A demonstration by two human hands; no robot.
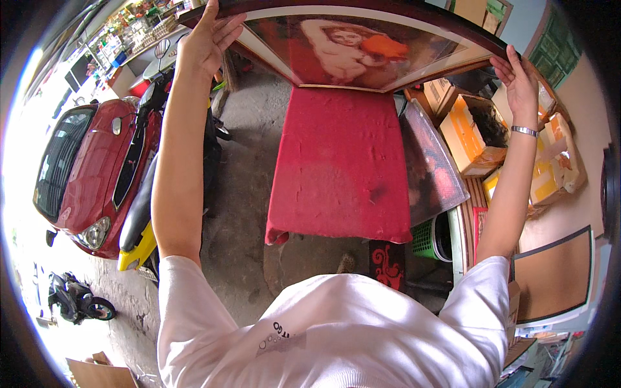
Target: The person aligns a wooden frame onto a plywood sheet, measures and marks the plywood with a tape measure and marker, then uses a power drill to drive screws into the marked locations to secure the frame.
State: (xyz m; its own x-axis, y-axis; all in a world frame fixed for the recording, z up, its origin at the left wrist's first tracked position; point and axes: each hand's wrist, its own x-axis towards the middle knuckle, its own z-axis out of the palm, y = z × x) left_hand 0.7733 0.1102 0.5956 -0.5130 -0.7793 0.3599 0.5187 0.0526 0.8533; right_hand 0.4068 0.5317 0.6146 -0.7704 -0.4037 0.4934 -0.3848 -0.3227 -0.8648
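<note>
The person holds a big framed picture (349, 45) up high, with both arms stretched out. The left hand (208, 35) is wrapped on the frame's left end, fingers flat against the dark edge. The right hand (521, 81) grips the frame's right end, fingers curled up over the rim. A silver bracelet (524, 131) sits on that wrist.

The frame is dark reddish brown and looks bent because of the camera. Inside it runs a pale border, then a painting in warm red and orange colors with a light figure in the middle. The picture is tilted, so its face looks down.

Between the two hands, and under the picture, is a table with a red cloth (339, 168). Below the left hand stand a yellow and black scooter (139, 213) and a red car (87, 171). Below the right hand are cardboard boxes (475, 132) and a green basket (424, 238).
</note>
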